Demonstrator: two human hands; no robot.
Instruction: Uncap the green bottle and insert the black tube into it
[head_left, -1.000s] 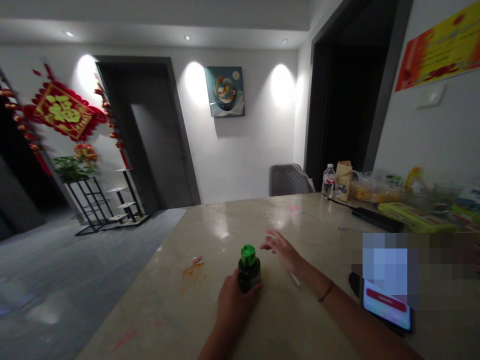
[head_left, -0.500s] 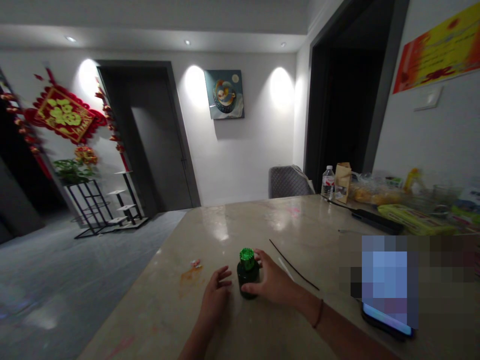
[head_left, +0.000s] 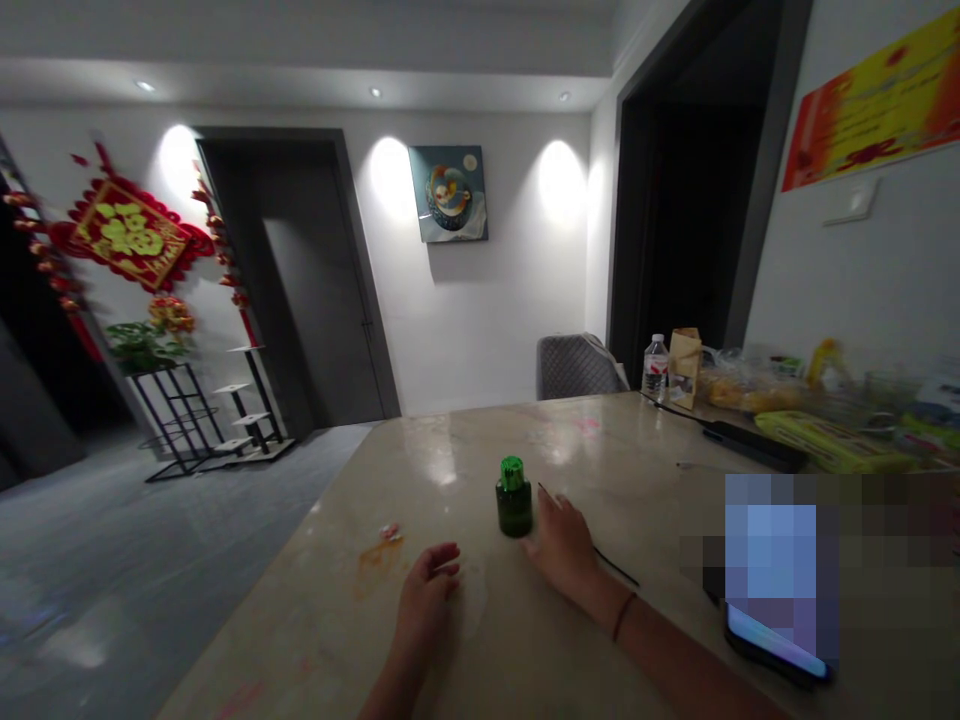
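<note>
A small dark green bottle (head_left: 514,510) with a bright green ribbed cap stands upright on the table. My right hand (head_left: 562,550) is just to the right of it, thumb near its base and fingers apart from the thumb, holding nothing that I can see. Under and behind that hand runs a thin dark stick (head_left: 616,567), its middle hidden. My left hand (head_left: 431,590) rests at the near left of the bottle, fingers loosely curled and apart, with nothing in them.
The stone-topped table (head_left: 420,450) has an orange stain and a small crumpled scrap (head_left: 389,532) at left. On the right lie a phone (head_left: 780,640), partly blurred out, a black case (head_left: 754,447) and a yellow-green pack (head_left: 829,442). A water bottle (head_left: 655,367) and paper bag (head_left: 684,365) stand farther back.
The green bottle has moved away from me and slightly right. My right hand went with it and has come off its side. My left hand has barely moved.
</note>
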